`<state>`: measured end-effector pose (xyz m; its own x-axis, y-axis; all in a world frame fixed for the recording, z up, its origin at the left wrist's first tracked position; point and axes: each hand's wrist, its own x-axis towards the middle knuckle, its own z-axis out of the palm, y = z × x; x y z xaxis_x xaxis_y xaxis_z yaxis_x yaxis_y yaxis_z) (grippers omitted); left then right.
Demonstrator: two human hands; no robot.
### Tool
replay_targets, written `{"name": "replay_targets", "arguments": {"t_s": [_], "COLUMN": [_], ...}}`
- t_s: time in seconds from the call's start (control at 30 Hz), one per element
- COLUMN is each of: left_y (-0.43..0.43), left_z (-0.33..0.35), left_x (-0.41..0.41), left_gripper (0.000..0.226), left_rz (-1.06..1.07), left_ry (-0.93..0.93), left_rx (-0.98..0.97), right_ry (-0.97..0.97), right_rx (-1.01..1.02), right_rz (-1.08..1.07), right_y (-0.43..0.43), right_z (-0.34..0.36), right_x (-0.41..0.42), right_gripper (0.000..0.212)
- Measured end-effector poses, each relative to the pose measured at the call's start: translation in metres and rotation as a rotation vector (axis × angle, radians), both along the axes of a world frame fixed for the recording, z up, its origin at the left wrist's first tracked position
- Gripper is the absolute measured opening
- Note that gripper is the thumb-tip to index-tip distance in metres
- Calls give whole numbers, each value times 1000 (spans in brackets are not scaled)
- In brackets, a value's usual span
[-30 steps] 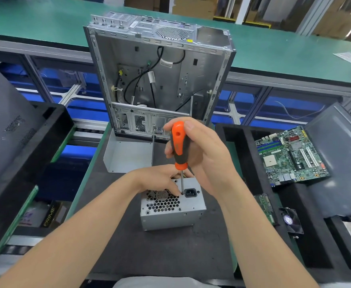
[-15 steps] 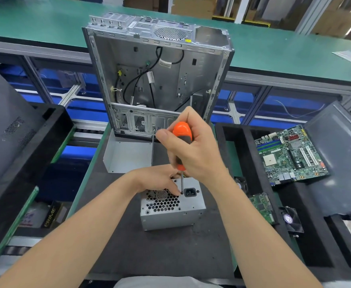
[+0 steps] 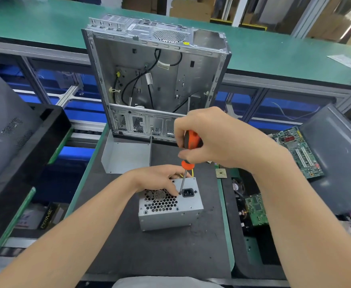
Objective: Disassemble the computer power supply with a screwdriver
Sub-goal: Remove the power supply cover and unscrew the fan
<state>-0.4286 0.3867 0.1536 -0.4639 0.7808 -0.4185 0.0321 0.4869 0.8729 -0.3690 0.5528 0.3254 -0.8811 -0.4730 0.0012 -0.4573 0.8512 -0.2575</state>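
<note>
Right hand [image 3: 216,140] is clamped round the orange handle of the screwdriver [image 3: 186,164], fingers and thumb wrapped tight. Left hand [image 3: 158,177] lies over the far top edge of the power supply [image 3: 170,213], fingers bent round it to steady it.

The power supply sits on the dark tabletop [image 3: 149,256], near the person and in front of the open case [image 3: 156,80], with its vented face turned up and toward the camera.

The screwdriver's long axis runs steeply down from the right hand, leaning slightly near and left. Its tip meets the upper face just left of the power socket [image 3: 188,192], right beside a left fingertip. The screw itself is too small to make out, but the tip seems seated where one would be.

The work point lies straight below the right hand, so the coming move looks like a twist about the shaft with steady downward pressure. The risk is the tip slipping toward the left fingers.

A circuit board [image 3: 299,150] lies well off to the right.
</note>
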Motion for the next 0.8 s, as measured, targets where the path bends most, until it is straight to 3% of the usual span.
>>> {"name": "replay_targets", "arguments": {"t_s": [0.17, 0.23, 0.37, 0.67, 0.8], "left_y": [1, 1, 1, 0, 0], "left_z": [-1, -2, 1, 2, 1], "left_x": [1, 1, 1, 3, 2], "left_gripper": [57, 53, 50, 50, 57], "left_rz": [0, 15, 6, -3, -14], "left_ry": [-6, 3, 26, 5, 3], "left_rx": [-4, -20, -38, 15, 9], "right_ry": [-96, -20, 172, 20, -100], "right_rx": [-15, 7, 192, 10, -36], "right_rz": [168, 87, -168, 15, 100], "right_y": [3, 0, -9, 1, 10], "right_z": [10, 4, -3, 1, 9], "right_x": [11, 15, 13, 15, 17], "right_gripper": [29, 18, 56, 8, 30]}}
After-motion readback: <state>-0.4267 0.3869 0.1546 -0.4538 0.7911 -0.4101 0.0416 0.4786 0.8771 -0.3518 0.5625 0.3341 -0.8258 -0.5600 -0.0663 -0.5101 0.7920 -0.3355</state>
